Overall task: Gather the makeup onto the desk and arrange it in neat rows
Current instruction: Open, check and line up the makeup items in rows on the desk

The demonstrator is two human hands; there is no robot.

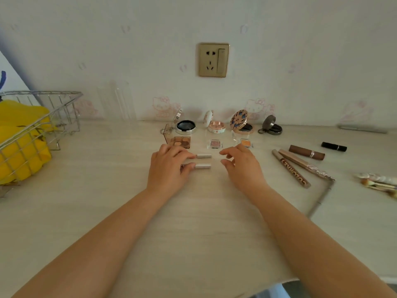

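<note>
Two bare forearms reach forward over the pale wooden bench. The left hand lies over the left ends of two small silver tubes: its fingers curl onto the far tube and its thumb touches the near tube. The two tubes lie parallel, one just behind the other, pointing left to right. The right hand hovers just right of them with loosely curved fingers and thumb spread apart, holding nothing and touching neither tube.

To the right, well apart from the hands, lie two long pencils side by side at a slant, a brown lipstick beyond them, a black lipstick farther right, and a bundle of brushes at the right edge.

Just beyond the hands stands a row of three small square pans: a brown eyeshadow palette with its clear lid raised, a pink pan and an orange pan. Behind these, near the wall, runs a row of four open round compacts: a silver compact, a rose-gold compact, a patterned gold compact and a dark grey compact.

At the left edge sits a wire basket holding something yellow. A gold wall socket is fixed above the compacts.
</note>
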